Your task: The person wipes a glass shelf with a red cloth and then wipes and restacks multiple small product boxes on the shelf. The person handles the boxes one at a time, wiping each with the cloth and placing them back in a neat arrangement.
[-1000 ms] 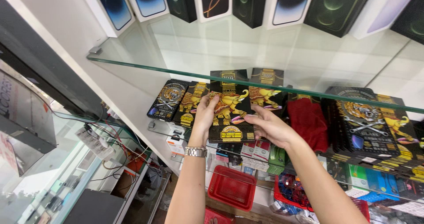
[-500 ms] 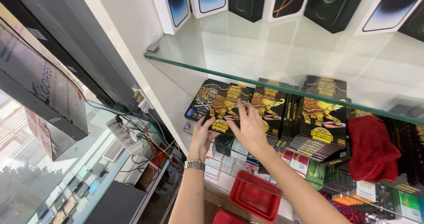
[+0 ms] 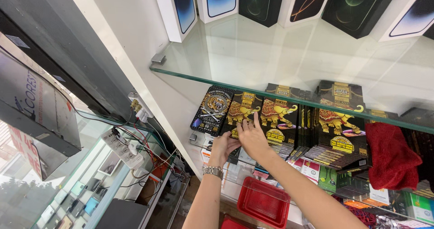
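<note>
Black-and-gold elephant pack [image 3: 242, 114], a flat screen-protector box, stands upright on the lower shelf, second from the left in a row of its kind, just beside a tiger-print pack [image 3: 211, 110]. My right hand [image 3: 252, 138] lies flat against its lower front, fingers spread and touching the card, not closed round anything. My left hand [image 3: 224, 148], wristwatch [image 3: 212, 170] at the wrist, comes in underneath at the bottom edge; its fingers sit behind the right hand, so I cannot tell whether they pinch the pack or only steady it. I judge this pack light, stiff and thin, glossy and a bit slippery, with brittle glass inside, so the side edges look the best hold. Next along stand more elephant packs [image 3: 278, 116], then a red cloth [image 3: 392, 159]. The glass shelf [image 3: 280, 62] above carries phone boxes [image 3: 181, 7], cut off at the top. Below, a red basket [image 3: 263, 203]; smaller stock there is too cluttered to make out.
</note>
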